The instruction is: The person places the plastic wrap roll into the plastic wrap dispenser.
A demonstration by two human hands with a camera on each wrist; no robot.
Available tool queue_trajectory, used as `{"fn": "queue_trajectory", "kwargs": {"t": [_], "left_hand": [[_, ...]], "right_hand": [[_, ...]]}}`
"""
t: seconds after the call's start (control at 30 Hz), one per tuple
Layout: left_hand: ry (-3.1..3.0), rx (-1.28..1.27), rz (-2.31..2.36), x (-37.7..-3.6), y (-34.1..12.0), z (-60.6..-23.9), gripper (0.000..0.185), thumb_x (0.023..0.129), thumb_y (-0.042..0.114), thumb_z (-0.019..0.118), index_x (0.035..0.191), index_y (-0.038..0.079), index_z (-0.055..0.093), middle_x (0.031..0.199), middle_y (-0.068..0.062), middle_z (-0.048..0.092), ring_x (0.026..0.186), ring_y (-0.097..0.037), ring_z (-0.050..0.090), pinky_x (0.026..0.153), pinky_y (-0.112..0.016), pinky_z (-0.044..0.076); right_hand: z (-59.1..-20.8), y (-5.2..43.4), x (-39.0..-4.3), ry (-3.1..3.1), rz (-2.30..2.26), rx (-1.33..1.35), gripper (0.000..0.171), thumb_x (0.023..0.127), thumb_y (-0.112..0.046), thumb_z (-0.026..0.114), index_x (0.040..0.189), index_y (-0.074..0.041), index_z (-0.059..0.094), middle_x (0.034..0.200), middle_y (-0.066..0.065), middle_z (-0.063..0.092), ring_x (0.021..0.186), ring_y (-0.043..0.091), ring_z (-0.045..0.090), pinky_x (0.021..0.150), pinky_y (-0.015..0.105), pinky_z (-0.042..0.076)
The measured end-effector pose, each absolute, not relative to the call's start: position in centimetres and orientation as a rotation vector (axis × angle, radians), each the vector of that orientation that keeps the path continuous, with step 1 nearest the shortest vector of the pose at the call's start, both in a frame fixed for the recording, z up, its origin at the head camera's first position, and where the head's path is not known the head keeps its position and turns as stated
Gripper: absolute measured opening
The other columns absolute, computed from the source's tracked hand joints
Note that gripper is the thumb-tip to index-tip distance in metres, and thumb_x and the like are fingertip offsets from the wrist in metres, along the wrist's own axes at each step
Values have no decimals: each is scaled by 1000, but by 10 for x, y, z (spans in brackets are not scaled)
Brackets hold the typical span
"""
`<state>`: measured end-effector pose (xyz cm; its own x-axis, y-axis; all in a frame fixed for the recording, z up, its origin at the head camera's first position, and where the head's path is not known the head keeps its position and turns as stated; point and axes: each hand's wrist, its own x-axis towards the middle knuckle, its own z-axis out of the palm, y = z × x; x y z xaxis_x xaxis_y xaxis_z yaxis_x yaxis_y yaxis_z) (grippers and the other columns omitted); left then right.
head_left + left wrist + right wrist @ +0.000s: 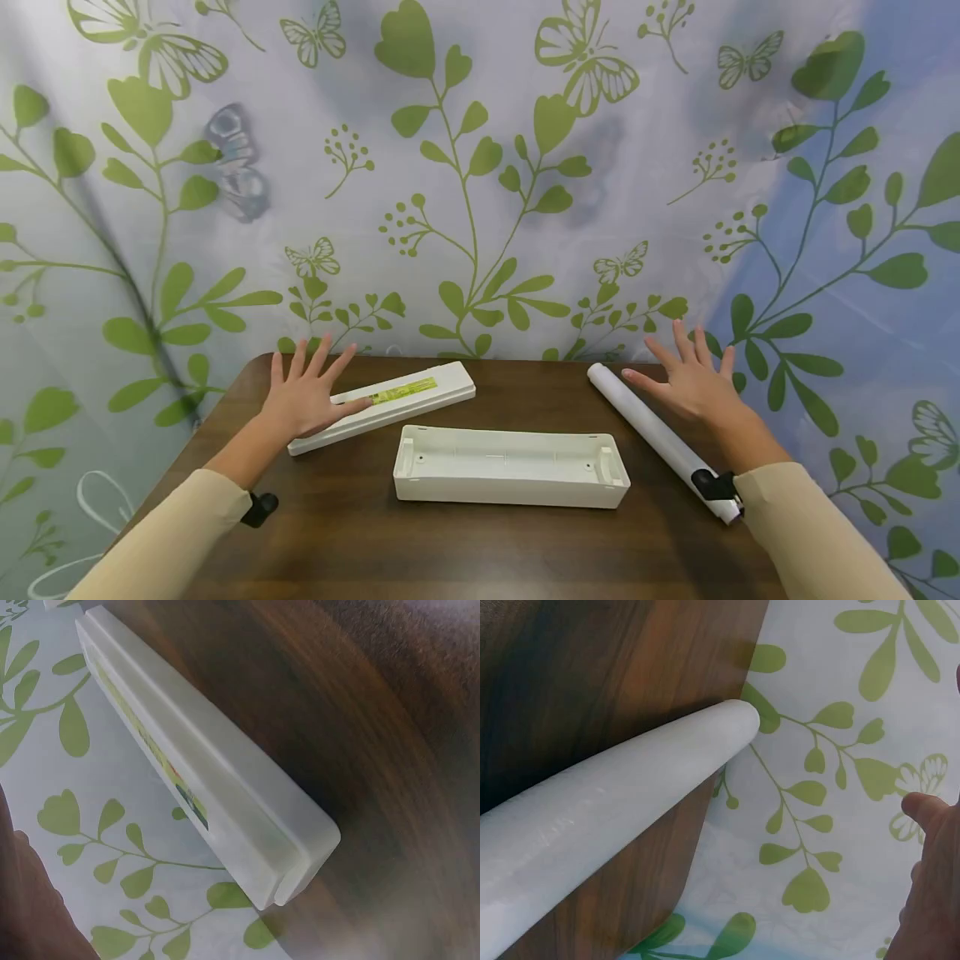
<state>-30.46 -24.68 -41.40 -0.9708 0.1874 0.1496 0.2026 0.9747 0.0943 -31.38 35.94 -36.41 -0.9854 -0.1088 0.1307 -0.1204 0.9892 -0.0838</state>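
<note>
My left hand (303,402), fingers spread, is raised over the left end of a long white lid (438,385) that bears a yellow-green label (405,390). In the left wrist view the lid (202,757) lies along the table's edge. Fingers likewise spread, my right hand (697,385) is held up beside a white roll (645,412), holding nothing. The roll (630,787) slants across the right side of the table in the right wrist view. Between the hands sits a long white open-topped box (510,492), its hollow inside facing up.
A dark brown wooden table (450,550) carries all these things. Behind it hangs a pale curtain (495,167) with green leaves and butterflies. Black straps with small mounts (258,508) sit at both wrists over beige sleeves (172,533).
</note>
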Motion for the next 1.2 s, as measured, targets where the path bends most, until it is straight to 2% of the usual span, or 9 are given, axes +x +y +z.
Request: {"fn": "queue_trajectory", "kwargs": {"t": [0.37, 0.57, 0.83, 1.03, 1.2], "left_hand": [[-2999, -335, -272, -298, -241, -419, 101, 87, 84, 49, 165, 34, 11, 174, -14, -4, 157, -49, -7, 118, -74, -14], [-2984, -354, -305, -293, -237, -425, 100, 87, 82, 51, 165, 33, 14, 174, -13, -1, 157, -48, -7, 117, -75, -13], [-2948, -393, -335, -286, -231, -434, 99, 87, 81, 53, 165, 37, 11, 174, -8, -5, 157, -47, -8, 118, -75, -11], [-2909, -412, -310, -279, -224, -445, 99, 86, 83, 53, 164, 39, 13, 174, -7, -1, 158, -46, -2, 120, -75, -6], [-2885, -445, -299, -272, -219, -453, 100, 84, 83, 55, 164, 39, 13, 175, -7, 0, 158, -46, 1, 120, -75, -2]], "right_hand": [[-372, 364, -303, -3006, 169, 167, 94, 93, -82, 38, 166, -30, 11, 168, 9, -27, 153, 50, -19, 105, 84, -19], [-380, 364, -292, -2995, 196, 179, 95, 93, -81, 40, 166, -25, 16, 169, 11, -25, 153, 49, -22, 105, 83, -21], [-386, 364, -273, -2958, 248, 181, 92, 94, -76, 46, 165, -24, 19, 170, 9, -24, 154, 48, -18, 106, 86, -11], [-399, 367, -263, -2913, 273, 198, 90, 96, -73, 48, 165, -21, 23, 170, 8, -22, 155, 44, -21, 107, 85, -11], [-415, 372, -254, -2868, 293, 221, 87, 96, -68, 53, 164, -21, 24, 172, 12, -16, 156, 45, -17, 108, 85, -12]]}}
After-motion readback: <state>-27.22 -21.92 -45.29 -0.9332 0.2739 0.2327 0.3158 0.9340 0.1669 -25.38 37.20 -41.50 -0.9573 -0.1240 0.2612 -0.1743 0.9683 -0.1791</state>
